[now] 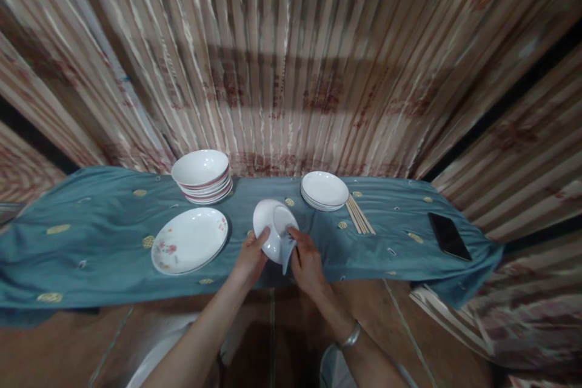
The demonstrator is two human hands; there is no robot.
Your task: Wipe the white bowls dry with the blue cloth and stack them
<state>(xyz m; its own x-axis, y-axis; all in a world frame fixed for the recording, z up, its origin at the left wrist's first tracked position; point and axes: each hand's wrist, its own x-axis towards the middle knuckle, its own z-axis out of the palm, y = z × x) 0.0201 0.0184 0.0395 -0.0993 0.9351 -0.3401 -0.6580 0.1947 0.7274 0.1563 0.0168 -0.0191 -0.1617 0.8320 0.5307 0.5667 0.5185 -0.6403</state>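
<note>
Two piles sit at the left of your bench (104, 224). Leftmost is the oval plate (191, 241) with the floral print, lying flat near the front edge; its rim looks doubled, so probably another under it. Just beyond, on the far side, the bowl stack (202, 176), nested upright, presumably to save room and stop them rolling.

Middle: your left hand (253, 254) has the white dish (273, 230) by its left-near rim. Thumb lies on the face toward you, other fingers mostly hidden behind; reads as a closed pinch. Dish is up off the bench and tilted, likely so you can see and reach that face. Can't tell for sure if it's the inside or the underside.

Your right hand (309, 260) is at the dish's right rim, fingers closed on the blue-grey cloth (287, 250), bunched against the dish, one corner hanging loose. Left steadies, right works the cloth, I'd judge.

Right: small plate stack (324, 190) on the far side, flat and well aligned, so it should be stable. Chopsticks (359, 214) just beside it, fanned slightly, far ends by the plates. Dark phone (449, 235) lies flat at far right, well apart from the dishes.
</note>
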